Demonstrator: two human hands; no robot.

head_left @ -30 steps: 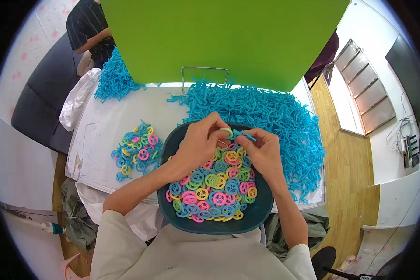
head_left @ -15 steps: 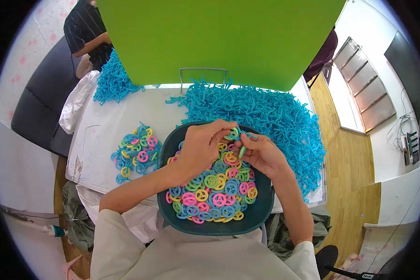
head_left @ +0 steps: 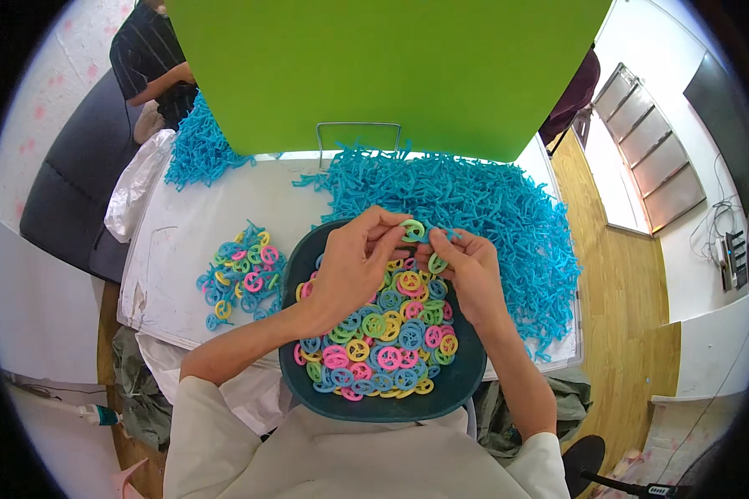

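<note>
1. Green wheel (head_left: 413,231): positioned above the far part of the dark green tub (head_left: 470,374), just past 12 o'clock. All directions refer to the tub's centre, with 12 pointing away from the person.
2. Left hand (head_left: 354,266), at 11 o'clock: thumb and fingertips are drawn narrow, pinching the green wheel at its left edge.
3. Right hand (head_left: 473,270), at 2 o'clock: thumb and forefinger grip a blue stem piece (head_left: 443,236). A second green wheel (head_left: 436,263) sits tilted beside these fingers. Whether the stem piece is joined to the first wheel cannot be determined.
4. Loose wheels (head_left: 374,324): pink, yellow, blue and green; these lie heaped inside the tub, below both hands.
5. Large blue heap (head_left: 483,204): spread from 12 to 3 o'clock, beyond the tub.
6. Mixed pile (head_left: 250,264): blue pieces and coloured wheels, at 10 o'clock on the white table (head_left: 283,191).
7. Green panel (head_left: 383,66): upright at 12 o'clock, with a wire loop (head_left: 358,124) before its lower edge.
8. Smaller blue heap (head_left: 198,150): between 10 and 11 o'clock, near a co-worker's dark striped sleeve (head_left: 146,62).
</note>
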